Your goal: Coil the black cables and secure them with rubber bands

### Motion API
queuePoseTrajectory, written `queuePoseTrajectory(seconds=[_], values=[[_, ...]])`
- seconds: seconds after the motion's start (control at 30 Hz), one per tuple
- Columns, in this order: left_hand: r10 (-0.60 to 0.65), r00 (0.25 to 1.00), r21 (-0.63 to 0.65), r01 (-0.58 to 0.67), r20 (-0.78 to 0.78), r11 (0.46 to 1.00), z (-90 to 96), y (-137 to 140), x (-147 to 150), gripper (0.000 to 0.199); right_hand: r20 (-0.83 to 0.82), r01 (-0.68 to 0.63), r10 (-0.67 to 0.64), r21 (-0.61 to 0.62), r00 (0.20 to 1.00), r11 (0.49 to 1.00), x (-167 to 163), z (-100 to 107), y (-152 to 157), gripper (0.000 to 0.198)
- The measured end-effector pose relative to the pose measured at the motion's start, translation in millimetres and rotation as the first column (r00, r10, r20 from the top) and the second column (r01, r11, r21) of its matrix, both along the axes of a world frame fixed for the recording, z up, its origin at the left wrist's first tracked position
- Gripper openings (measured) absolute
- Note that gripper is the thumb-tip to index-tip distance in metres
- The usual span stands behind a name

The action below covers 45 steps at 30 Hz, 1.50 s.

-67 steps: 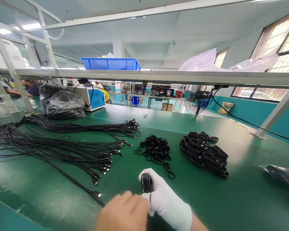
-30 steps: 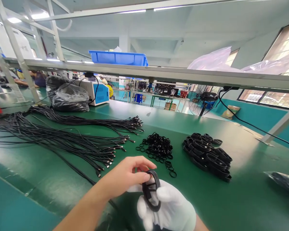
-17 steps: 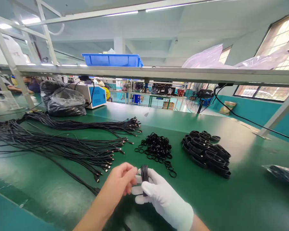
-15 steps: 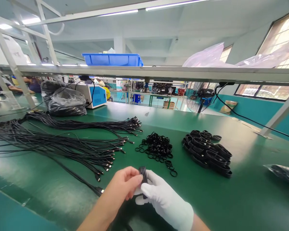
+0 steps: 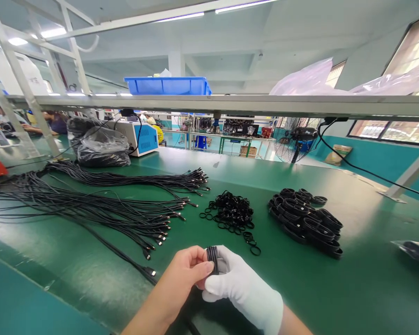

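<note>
A coiled black cable [image 5: 212,258] is held between both hands near the bench's front edge. My bare left hand [image 5: 190,270] pinches the coil's left side with thumb and fingers. Around its right side, my white-gloved right hand [image 5: 235,277] is closed, with the thumb below. Ahead lies a pile of small black rings [image 5: 232,209], a few of them loose toward me. Long black cables [image 5: 125,211] with metal-tipped plugs spread out on the left. To the right sits a heap of coiled cables [image 5: 303,218]. The coil's underside is hidden by my fingers.
A shelf beam [image 5: 237,103] crosses above the green bench [image 5: 251,293], carrying a blue tray [image 5: 167,86]. At the back left stand a plastic bag [image 5: 103,146] and a blue-white machine [image 5: 143,137]. Another bag [image 5: 414,251] lies far right. A fan [image 5: 293,139] stands behind.
The coil has turned slightly in my hands, and its wound strands now face me more. Both hands stay closed on it. The whole view has shifted a little.
</note>
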<state>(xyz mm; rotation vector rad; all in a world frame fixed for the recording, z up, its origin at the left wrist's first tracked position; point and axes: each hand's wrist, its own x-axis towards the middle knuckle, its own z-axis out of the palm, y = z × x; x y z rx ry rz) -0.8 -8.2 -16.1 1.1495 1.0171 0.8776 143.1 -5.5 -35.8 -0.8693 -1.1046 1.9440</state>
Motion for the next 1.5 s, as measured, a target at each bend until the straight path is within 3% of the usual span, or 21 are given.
queuePoseTrajectory(seconds=[0.1,0.2,0.27,0.3,0.4,0.53,0.7,0.97,1.03,1.17,1.23,1.3,1.4,1.5], values=[[-0.045,0.995,0.019,0.047,-0.088,0.999,1.9,0,-2,0.021,-0.078,-0.058,0.055,-0.032,0.995,0.998,0,1,0,0.054],[0.146,0.917,0.202,-0.074,-0.37,0.977,4.7,-1,-6,0.021,-0.142,-0.074,0.06,-0.096,0.988,0.993,-1,4,-2,0.055],[0.319,0.831,0.429,-0.108,-0.456,0.897,3.9,-4,-7,0.013,-0.119,-0.052,0.037,-0.124,0.992,0.991,-2,4,-3,0.057],[0.364,0.811,0.521,-0.086,-0.459,0.849,2.2,-5,-7,0.021,-0.093,-0.04,0.029,-0.12,0.995,0.992,-3,4,-3,0.058],[0.424,0.784,0.654,-0.031,-0.453,0.756,-6.8,-8,-4,0.031,-0.056,-0.051,0.048,-0.049,0.997,0.997,-6,-2,-2,0.057],[0.503,0.744,0.678,-0.091,-0.441,0.729,-14.0,-8,1,0.026,-0.084,-0.059,0.058,-0.007,0.995,0.998,-7,-8,-1,0.054],[0.47,0.776,0.646,-0.108,-0.421,0.756,-10.9,-5,0,0.026,-0.127,-0.034,0.03,-0.03,0.991,0.999,-8,-5,-2,0.053],[0.496,0.777,0.703,-0.099,-0.388,0.705,-15.3,5,2,0.028,-0.109,-0.02,0.019,-0.01,0.994,1.0,-9,1,-4,0.053],[0.472,0.775,0.681,-0.074,-0.421,0.729,-11.3,8,1,0.03,-0.101,-0.011,0.009,-0.01,0.995,1.0,-9,4,-4,0.053],[0.349,0.828,0.518,-0.084,-0.439,0.851,3.0,6,-9,0.023,-0.095,-0.024,0.016,-0.088,0.995,0.996,-3,8,-4,0.056],[0.243,0.885,0.379,-0.083,-0.397,0.922,8.5,2,-15,0.014,-0.107,-0.022,0.011,-0.106,0.994,0.994,0,9,-4,0.056],[0.087,0.939,0.246,-0.003,-0.333,0.969,10.6,-2,-19,0.013,-0.114,-0.043,0.033,-0.085,0.993,0.995,0,9,-4,0.053],[-0.066,0.967,0.168,0.11,-0.246,0.98,8.8,-5,-20,0.008,-0.107,-0.081,0.075,-0.045,0.991,0.996,-2,9,-4,0.048],[-0.067,0.961,0.186,0.12,-0.27,0.975,7.6,-6,-17,0.01,-0.077,-0.066,0.064,-0.029,0.995,0.997,-3,11,-5,0.046]])
